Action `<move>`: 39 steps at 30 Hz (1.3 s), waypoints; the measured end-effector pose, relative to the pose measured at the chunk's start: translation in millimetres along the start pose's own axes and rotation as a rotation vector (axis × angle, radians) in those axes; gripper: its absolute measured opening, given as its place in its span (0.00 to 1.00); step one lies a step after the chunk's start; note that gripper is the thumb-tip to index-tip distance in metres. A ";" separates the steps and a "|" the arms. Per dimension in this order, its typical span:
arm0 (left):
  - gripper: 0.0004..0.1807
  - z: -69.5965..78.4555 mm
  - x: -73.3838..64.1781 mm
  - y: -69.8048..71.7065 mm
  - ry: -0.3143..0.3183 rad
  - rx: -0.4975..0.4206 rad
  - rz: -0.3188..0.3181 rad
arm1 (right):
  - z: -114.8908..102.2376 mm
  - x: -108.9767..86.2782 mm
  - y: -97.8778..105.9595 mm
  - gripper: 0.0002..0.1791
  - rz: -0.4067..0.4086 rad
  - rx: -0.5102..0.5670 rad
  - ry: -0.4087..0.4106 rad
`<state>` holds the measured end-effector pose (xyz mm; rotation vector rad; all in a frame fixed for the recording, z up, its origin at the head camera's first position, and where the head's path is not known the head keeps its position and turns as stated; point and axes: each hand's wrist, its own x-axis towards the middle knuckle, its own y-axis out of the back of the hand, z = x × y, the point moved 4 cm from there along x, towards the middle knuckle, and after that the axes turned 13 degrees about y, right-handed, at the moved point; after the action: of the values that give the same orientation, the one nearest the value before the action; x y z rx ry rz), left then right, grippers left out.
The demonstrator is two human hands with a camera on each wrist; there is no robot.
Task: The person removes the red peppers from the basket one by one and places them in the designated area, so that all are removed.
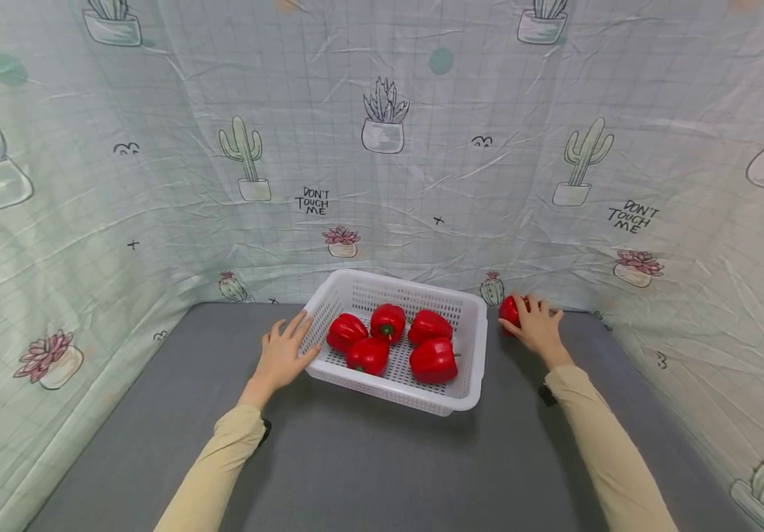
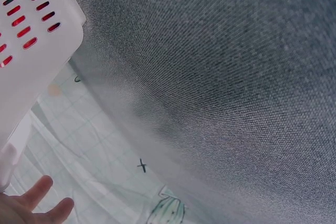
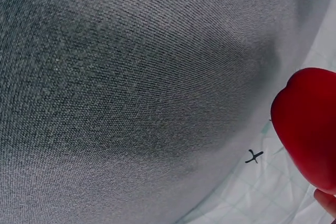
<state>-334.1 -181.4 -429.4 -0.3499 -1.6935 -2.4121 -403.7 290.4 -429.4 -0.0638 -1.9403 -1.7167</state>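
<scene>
My right hand grips a red bell pepper from above, to the right of a white perforated basket. In the right wrist view that glossy pepper fills the right edge, with a fingertip against its lower end. Several more red bell peppers lie in the basket, among them one at the front right and one at the back. At the basket's left rim, my left hand rests with fingers spread. The left wrist view shows its fingers beside the basket wall.
The basket stands on a grey cloth-covered table, close to its back edge. A pale curtain printed with cacti and succulents hangs behind the table and along both sides.
</scene>
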 end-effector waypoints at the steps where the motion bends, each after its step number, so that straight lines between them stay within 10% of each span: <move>1: 0.33 0.1 -0.2 0.0 0.000 0.000 0.002 | -0.1 0.4 -1.3 0.36 -0.007 0.001 0.004; 14: 0.35 -0.9 -1.3 -0.7 -0.054 -0.084 0.080 | 3.5 3.7 -14.6 0.38 -0.139 0.014 0.016; 39: 0.33 1.4 -1.4 1.3 0.006 -0.010 -0.001 | 3.6 0.9 -14.0 0.46 -0.186 0.056 0.021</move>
<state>-332.3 -180.5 -428.2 -0.3430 -1.6804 -2.4207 -411.1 290.9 -441.8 0.1593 -2.0319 -1.7697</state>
